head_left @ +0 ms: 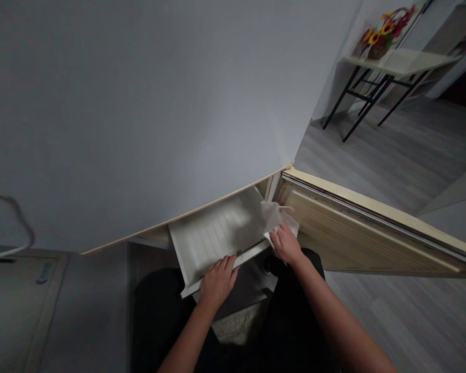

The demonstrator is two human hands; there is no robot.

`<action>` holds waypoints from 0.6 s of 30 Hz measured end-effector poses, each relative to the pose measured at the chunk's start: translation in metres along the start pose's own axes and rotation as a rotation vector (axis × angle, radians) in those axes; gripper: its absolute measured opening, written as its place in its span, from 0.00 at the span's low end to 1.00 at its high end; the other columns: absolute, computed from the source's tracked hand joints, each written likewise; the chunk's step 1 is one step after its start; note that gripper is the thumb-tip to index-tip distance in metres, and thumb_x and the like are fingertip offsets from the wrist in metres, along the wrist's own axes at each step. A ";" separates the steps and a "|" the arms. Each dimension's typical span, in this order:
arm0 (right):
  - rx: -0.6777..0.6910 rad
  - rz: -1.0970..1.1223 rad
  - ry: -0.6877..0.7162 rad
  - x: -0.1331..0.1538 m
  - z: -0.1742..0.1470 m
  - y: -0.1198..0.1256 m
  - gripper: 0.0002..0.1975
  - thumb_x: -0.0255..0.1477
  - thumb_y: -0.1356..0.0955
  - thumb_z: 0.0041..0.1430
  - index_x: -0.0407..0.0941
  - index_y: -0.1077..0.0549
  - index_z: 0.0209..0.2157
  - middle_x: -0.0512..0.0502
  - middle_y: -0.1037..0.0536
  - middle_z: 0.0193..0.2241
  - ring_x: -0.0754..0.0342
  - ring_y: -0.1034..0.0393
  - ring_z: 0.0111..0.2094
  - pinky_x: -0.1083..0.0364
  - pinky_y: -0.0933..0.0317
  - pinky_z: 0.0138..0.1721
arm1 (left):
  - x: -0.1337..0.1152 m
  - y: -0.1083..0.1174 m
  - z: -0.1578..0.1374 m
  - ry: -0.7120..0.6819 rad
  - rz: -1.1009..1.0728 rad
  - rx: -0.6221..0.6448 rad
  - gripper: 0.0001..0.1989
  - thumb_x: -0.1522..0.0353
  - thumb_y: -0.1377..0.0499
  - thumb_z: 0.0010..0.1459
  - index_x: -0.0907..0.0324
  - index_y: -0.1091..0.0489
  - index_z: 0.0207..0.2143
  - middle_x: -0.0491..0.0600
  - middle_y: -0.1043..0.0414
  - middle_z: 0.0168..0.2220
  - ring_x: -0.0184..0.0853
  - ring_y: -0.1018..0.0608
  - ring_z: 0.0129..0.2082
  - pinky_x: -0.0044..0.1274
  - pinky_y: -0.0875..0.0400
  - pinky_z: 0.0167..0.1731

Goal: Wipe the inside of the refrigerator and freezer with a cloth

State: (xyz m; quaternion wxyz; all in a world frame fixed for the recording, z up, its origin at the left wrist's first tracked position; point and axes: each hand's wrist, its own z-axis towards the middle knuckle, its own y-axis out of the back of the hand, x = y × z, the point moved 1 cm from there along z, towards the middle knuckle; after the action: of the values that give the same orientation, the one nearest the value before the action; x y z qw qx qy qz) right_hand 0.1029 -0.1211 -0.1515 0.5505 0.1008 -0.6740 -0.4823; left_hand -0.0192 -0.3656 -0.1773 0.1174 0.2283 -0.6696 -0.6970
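The left hand (pixel 218 280) lies flat on the near front edge of a pulled-out white drawer (pixel 213 235), fingers spread over the lip and closed on nothing, steadying it. The right hand (pixel 286 243) is bunched on a pale cloth (pixel 274 216), pressing it against the drawer's right near corner, where the ribbed floor meets the side wall. The cloth looks thin, soft and very light, so it will crumple and slide unless it is kept wadded under the palm. The drawer looks like thin moulded plastic, stiff enough yet probably light and liable to tip when extended, so its front lip is the sensible place to hold. To the right an open cream door (pixel 373 228) stands ajar. Far right, a small table (pixel 402 62) carries 1 basket of sunflowers (pixel 384 33).
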 end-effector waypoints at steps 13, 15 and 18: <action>0.093 -0.469 -0.101 0.012 0.012 -0.008 0.34 0.47 0.40 0.72 0.44 0.39 0.71 0.34 0.43 0.71 0.37 0.36 0.61 0.43 0.40 0.59 | -0.001 -0.006 0.002 -0.040 0.065 -0.099 0.15 0.67 0.46 0.69 0.60 0.27 0.54 0.53 0.20 0.46 0.43 0.18 0.43 0.33 0.25 0.42; 0.091 -0.456 -0.201 0.009 0.018 -0.008 0.38 0.46 0.39 0.71 0.36 0.44 0.71 0.26 0.34 0.65 0.38 0.31 0.59 0.45 0.38 0.57 | -0.002 -0.004 0.002 -0.049 0.053 -0.101 0.16 0.66 0.46 0.69 0.60 0.27 0.55 0.55 0.20 0.49 0.43 0.18 0.45 0.34 0.24 0.44; 0.194 -0.427 -0.357 0.007 0.038 -0.009 0.32 0.41 0.39 0.72 0.31 0.38 0.66 0.25 0.22 0.51 0.37 0.24 0.52 0.46 0.34 0.53 | 0.005 0.002 -0.009 -0.098 0.001 -0.124 0.22 0.62 0.46 0.70 0.62 0.35 0.62 0.57 0.23 0.56 0.44 0.20 0.52 0.34 0.25 0.50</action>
State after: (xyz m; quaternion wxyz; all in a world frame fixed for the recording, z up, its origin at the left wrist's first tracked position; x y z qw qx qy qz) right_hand 0.0653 -0.1099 -0.1512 0.2969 0.2061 -0.7666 -0.5308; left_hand -0.0199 -0.3760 -0.1764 0.0990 0.1858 -0.6300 -0.7475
